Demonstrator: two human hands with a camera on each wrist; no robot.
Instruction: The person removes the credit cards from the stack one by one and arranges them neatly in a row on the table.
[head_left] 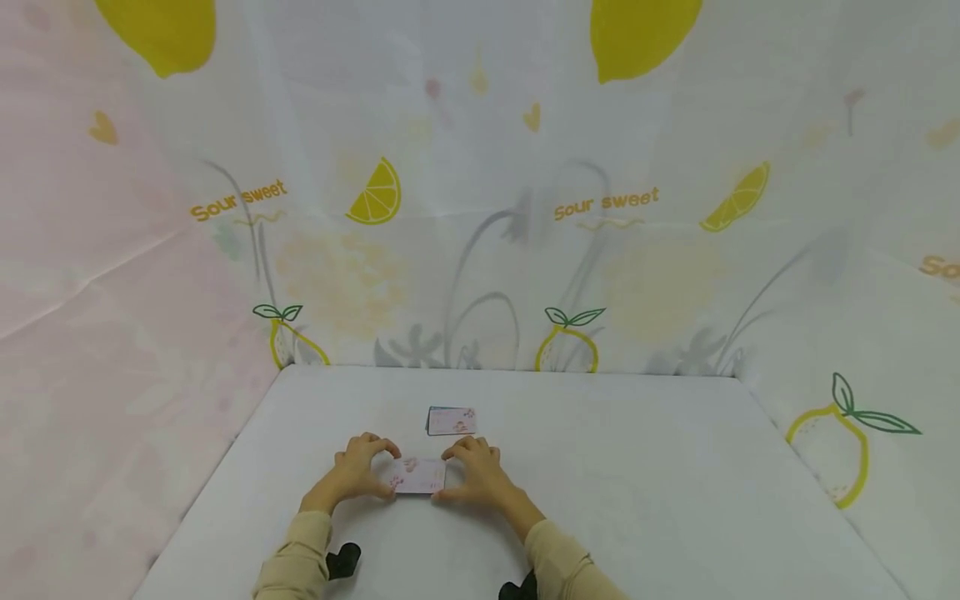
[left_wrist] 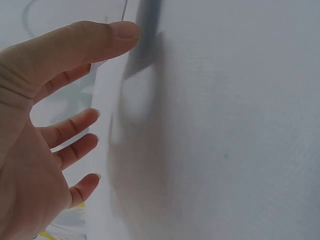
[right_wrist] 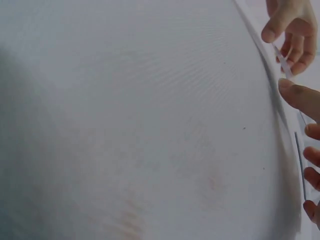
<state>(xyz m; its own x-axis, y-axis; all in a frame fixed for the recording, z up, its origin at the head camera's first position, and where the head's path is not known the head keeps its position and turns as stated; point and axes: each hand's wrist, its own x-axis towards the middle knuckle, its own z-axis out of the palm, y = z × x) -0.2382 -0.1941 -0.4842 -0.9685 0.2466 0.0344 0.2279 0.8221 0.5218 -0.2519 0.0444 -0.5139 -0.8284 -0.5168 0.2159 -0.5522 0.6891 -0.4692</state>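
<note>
Between both hands is a white card (head_left: 420, 477) with pink flower-like prints, raised slightly above the table. My left hand (head_left: 351, 473) pinches its left edge between thumb and index finger; in the left wrist view the other fingers of this hand (left_wrist: 30, 130) are spread and slightly bent. My right hand (head_left: 483, 477) holds the right edge the same way. In the right wrist view the card shows only as a thin pale edge (right_wrist: 283, 62) between the two thumbs. Just beyond lies a small pile of similar cards (head_left: 452, 422), with a bluish edge sticking out at its left.
A white table (head_left: 637, 483) spreads under the hands. Cloth walls (head_left: 465, 275) printed with lemons and lettering enclose its back and sides. Black straps or devices (head_left: 343, 561) hang at both wrists, below beige sleeves (head_left: 296, 554).
</note>
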